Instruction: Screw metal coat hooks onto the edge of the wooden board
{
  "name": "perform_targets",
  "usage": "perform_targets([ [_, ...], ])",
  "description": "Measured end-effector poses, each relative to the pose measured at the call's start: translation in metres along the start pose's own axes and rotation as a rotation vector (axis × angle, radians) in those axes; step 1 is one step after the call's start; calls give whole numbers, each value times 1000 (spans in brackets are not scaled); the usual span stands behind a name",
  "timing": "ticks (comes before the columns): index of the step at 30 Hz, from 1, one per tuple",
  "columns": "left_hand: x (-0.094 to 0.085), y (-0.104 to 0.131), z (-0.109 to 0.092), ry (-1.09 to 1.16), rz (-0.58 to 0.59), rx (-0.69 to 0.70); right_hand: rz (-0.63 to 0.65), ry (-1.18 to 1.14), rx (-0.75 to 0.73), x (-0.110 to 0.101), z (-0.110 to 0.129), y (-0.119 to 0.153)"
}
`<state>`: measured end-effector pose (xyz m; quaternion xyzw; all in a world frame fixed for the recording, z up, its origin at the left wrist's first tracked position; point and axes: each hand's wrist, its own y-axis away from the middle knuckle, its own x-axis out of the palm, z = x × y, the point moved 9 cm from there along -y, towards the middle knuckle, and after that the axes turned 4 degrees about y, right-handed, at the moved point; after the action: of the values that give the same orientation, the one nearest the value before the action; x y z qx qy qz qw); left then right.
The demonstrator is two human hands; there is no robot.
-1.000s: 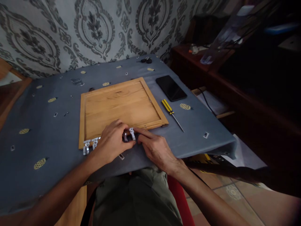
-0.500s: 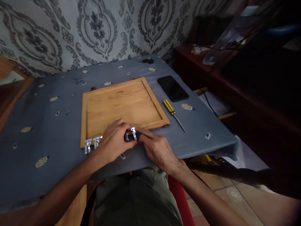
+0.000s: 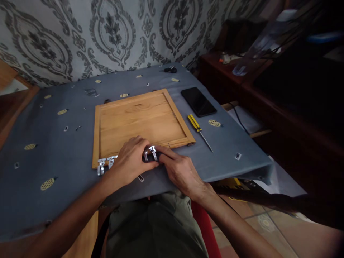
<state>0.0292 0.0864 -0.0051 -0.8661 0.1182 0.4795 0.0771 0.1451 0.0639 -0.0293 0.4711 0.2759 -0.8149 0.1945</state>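
A framed wooden panel [image 3: 129,122] lies on the cloth-covered table. Along its front edge runs a row of silver metal hooks [image 3: 101,166], partly hidden behind my left wrist. My left hand [image 3: 134,156] is closed, thumb and fingers curled round a metal hook piece [image 3: 153,152] at the panel's edge. From the other side, my right hand [image 3: 180,171] pinches in at the same piece, with its index finger stretched along the panel's edge. The fingertips' exact contact is partly hidden.
A yellow-handled screwdriver [image 3: 195,123] and a black phone [image 3: 199,101] lie to the right of the panel. Small screws [image 3: 78,128] are scattered on the left of the tablecloth [image 3: 75,193]. Dark keys or a small tool [image 3: 170,70] lie at the back, and a plastic bottle [image 3: 264,43] stands on the side cabinet.
The metal hook piece has turned slightly between my fingers, so both its prongs show more clearly. My hands stay almost in place; the whole view has shifted a little.
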Motion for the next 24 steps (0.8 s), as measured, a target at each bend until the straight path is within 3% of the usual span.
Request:
perform_targets([
  [9, 1, 0, 1, 9, 17, -16, 19, -105, 36, 1, -3, 0],
  [12, 0, -1, 0, -3, 25, -27, -35, -485, 137, -4, -17, -1],
  [15, -1, -3, 0, 16, 38, -63, -144, -1193, 371, -3, -44, 0],
  [18, 2, -4, 3, 38, 60, -81, -157, -1753, 454, 0, -51, -4],
  [21, 6, -4, 10, 59, 45, -65, -184, -1917, 491, 0, -56, -6],
  [24, 8, -3, 14, 78, 24, -39, -197, -1862, 505, 0, -58, -4],
])
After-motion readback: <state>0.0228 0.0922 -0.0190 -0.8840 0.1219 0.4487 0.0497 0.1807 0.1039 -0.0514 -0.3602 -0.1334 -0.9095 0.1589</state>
